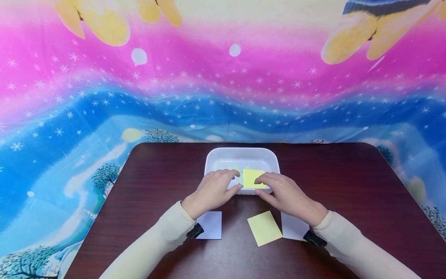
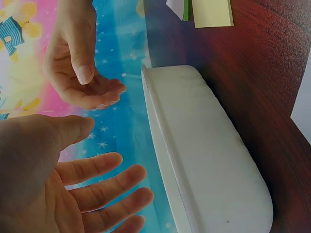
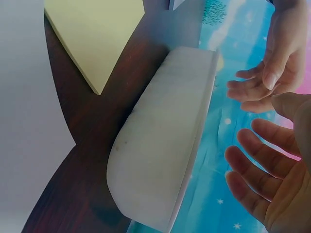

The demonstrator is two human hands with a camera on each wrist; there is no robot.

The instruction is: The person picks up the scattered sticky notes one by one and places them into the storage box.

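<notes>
Both hands are raised over the near rim of a white plastic tray (image 1: 242, 154), palms facing each other. My left hand (image 1: 215, 188) has its fingers spread and relaxed, with nothing between them. Opposite it, my right hand (image 1: 287, 192) is also relaxed and holds nothing; its index finger overlaps a bright yellow sticky note (image 1: 251, 176) inside the tray. Something pale green shows faintly beside that note, partly hidden by the left fingers. In the left wrist view, the tray's outer wall (image 2: 209, 131) lies beside the left fingers (image 2: 109, 187).
A pale yellow sticky-note pad (image 1: 264, 228) lies askew in front of the tray. White squares lie on either side, one under the left wrist (image 1: 210, 225) and one under the right (image 1: 292, 226). The dark wooden table (image 1: 156, 178) meets a colourful cloth (image 1: 223, 85) behind.
</notes>
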